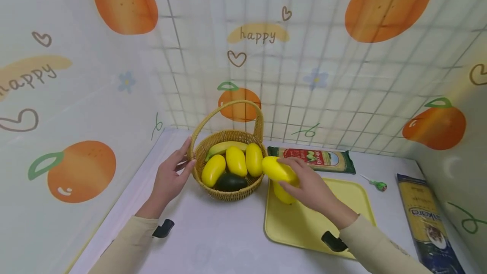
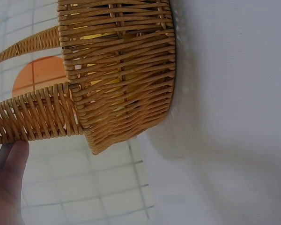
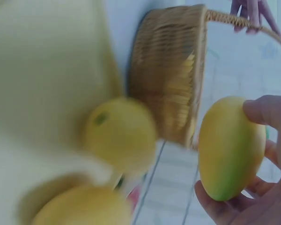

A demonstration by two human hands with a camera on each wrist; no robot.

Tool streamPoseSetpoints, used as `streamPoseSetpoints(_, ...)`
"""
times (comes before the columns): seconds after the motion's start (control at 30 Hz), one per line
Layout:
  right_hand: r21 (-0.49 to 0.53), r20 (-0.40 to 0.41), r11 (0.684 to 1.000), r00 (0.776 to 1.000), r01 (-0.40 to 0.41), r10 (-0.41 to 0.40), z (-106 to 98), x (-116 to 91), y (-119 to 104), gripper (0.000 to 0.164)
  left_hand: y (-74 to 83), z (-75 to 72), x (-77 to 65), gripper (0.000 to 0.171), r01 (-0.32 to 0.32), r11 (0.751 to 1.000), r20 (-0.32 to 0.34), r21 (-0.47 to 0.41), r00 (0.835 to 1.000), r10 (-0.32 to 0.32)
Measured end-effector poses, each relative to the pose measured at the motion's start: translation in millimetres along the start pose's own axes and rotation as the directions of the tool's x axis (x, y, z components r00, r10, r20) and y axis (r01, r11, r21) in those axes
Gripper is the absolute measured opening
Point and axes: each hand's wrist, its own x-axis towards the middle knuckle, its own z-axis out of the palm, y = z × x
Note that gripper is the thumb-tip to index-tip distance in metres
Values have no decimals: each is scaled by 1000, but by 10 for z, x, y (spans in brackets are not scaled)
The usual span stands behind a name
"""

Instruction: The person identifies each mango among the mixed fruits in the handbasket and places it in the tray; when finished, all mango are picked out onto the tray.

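Right hand [image 1: 310,186] grips one mango [image 1: 277,169] between thumb and fingers, by its sides and right end; the basket-facing end stays uncovered, probably to keep the fingers clear of the rim. Mango location: above the far left part of the tray [image 1: 304,228], just beside the basket [image 1: 230,195]; contact with the rim cannot be told. Two more mangoes [image 3: 122,136] lie beneath it.

Left hand [image 1: 170,177] holds the foot of the handle [image 1: 259,126] between thumb and fingers, presumably to steady the basket; firmness cannot be told.

Orientation: held mango's long axis runs roughly left to right, left end aimed at the basket and farther from the person. Its green-tinged end [image 3: 222,190] lies near the fingertips in the right wrist view.
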Motion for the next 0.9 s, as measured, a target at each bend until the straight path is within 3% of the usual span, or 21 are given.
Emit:
streamPoseSetpoints(0.2, -18, -69, 996, 994, -85, 84, -238, -459, 411, 60, -10, 18, -6, 78, -3, 1000, -3, -2, 1000, 3)
streamPoseSetpoints(0.37, -43, -116, 981, 977, -187, 181, -400, -710, 687, 62, -16, 16, -5, 77, -20, 1000, -13, -10, 1000, 20)
streamPoseSetpoints(0.67, -90, -161, 947, 943, -308, 292, -354, -884, 1086, 62, -29, -6, -18, 78, -1, 1000, -24, -1, 1000, 1)
streamPoseSetpoints(0.9, -119, -88, 888, 896, -444, 436, -253, -977, 1295, 66, -23, 30, 3, 79, -1, 1000, -10, -9, 1000, 1)
